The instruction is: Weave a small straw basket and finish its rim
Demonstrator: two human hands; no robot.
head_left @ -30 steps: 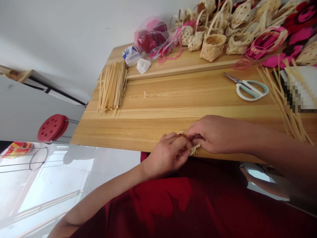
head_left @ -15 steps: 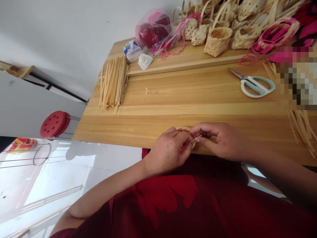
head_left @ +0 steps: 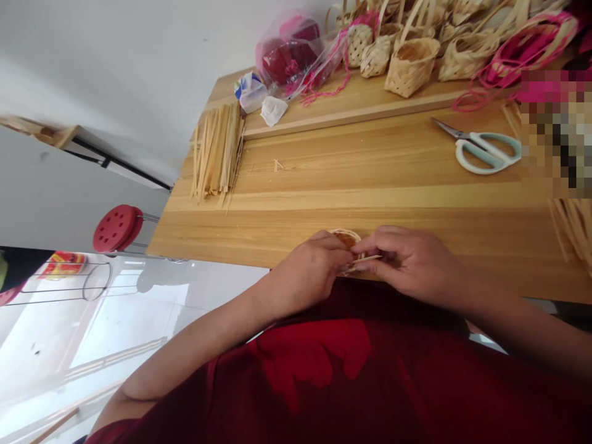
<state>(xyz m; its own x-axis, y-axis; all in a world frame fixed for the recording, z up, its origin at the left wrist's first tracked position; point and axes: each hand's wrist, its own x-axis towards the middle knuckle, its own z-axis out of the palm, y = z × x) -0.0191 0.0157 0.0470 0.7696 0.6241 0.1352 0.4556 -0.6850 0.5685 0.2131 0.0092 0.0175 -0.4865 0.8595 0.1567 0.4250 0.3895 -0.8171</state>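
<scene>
Close to the table's front edge, a small woven basket shows its rounded rim between my hands, which cover most of it. My left hand is closed on the basket's left side. My right hand pinches at its right side, where a thin pale strip runs between the fingertips of both hands. Scissors with white and green handles lie beyond my right hand, blades pointing left.
A bundle of flat strips lies on the left of the wooden table. Several finished baskets stand along the raised back board, beside a plastic bag of red and pink material. More strips lie at right. Red stools stand left.
The thin strip has turned to lie flatter between my fingers, and my left fingers have shifted slightly over the basket. The whole view has moved a little.
</scene>
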